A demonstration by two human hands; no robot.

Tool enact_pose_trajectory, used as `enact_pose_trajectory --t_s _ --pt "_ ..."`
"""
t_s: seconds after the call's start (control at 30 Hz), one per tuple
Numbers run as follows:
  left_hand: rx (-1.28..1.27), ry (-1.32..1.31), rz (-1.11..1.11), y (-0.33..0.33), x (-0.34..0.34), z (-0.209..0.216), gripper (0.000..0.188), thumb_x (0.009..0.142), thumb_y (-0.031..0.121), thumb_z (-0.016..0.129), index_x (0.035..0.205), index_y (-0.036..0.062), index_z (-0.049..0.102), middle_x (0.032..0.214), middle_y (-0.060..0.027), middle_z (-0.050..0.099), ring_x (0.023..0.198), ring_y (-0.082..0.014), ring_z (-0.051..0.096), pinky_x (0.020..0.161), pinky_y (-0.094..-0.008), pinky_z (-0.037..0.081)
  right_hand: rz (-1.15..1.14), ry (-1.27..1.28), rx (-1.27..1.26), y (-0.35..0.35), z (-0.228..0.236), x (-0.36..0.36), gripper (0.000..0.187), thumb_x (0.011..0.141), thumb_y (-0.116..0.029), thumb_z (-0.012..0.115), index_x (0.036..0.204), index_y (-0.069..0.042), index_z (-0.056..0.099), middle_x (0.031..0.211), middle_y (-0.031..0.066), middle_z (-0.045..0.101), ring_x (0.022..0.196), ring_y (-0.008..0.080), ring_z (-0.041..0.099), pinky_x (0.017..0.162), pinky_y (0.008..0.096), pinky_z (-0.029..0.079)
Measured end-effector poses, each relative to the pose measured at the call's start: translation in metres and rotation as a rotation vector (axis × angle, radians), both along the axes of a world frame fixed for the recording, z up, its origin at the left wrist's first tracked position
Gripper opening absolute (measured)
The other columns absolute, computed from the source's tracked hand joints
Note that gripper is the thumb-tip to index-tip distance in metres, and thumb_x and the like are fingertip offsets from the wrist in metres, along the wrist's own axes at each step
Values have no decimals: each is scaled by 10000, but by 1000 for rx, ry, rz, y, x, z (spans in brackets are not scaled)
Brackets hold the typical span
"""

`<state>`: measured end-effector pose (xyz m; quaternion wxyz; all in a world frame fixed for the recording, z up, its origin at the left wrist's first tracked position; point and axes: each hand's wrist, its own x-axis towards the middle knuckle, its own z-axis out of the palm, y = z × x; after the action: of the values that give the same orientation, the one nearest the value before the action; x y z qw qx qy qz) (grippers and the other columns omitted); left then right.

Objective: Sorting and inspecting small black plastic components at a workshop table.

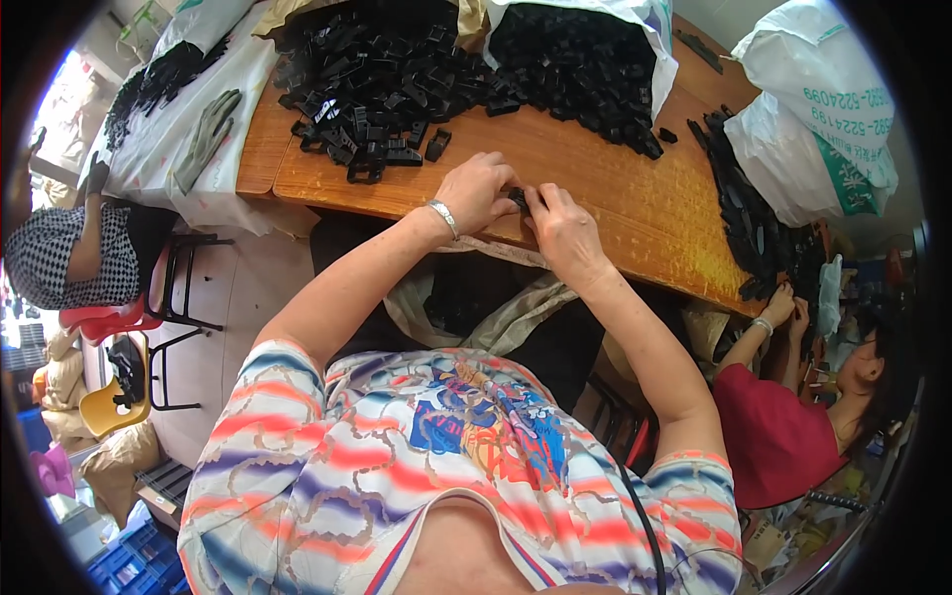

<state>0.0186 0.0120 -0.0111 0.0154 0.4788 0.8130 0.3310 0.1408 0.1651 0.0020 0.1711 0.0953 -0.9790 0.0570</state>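
Note:
At the front edge of the wooden table, my left hand and my right hand meet over one small black plastic part. Fingers of both hands are closed on it and cover most of it. Just beyond them a big heap of black plastic clips spills from an open bag. Farther right, a white sack lies open with more small black parts pouring out. Below my hands, an open fabric bag hangs at my lap with dark pieces inside.
Long black strips lie by the table's right end, beside stuffed white bags. A co-worker in a red top works there. At left, a grey glove rests on a covered table, near another person in a checked garment.

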Motion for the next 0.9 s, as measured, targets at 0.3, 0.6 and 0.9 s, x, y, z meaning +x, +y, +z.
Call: enact_pose_trajectory --t_s 0.3,0.6,0.9 --pt "105 26 -56 1 -53 0 250 805 0 564 1034 16 663 999 -167 636 969 -339 625 865 -390 516 1 -6 -327 -37 -5 41 314 759 -72 723 1062 -80 645 891 136 596 802 360 625 680 443 528" --pt "6 488 336 60 -94 -12 79 824 61 565 881 63 621 987 -146 563 860 -301 643 690 -387 575 83 -94 -462 -53 -46 49 215 804 -111 720 1007 -58 673 898 121 639 765 314 655 661 403 539" --pt "-12 437 334 62 -89 -8 97 817 23 566 896 50 618 978 -148 573 871 -310 644 715 -401 573 -327 310 -324 90 10 -29 175 843 -48 628 1005 -72 690 915 138 624 835 361 647 715 434 535"
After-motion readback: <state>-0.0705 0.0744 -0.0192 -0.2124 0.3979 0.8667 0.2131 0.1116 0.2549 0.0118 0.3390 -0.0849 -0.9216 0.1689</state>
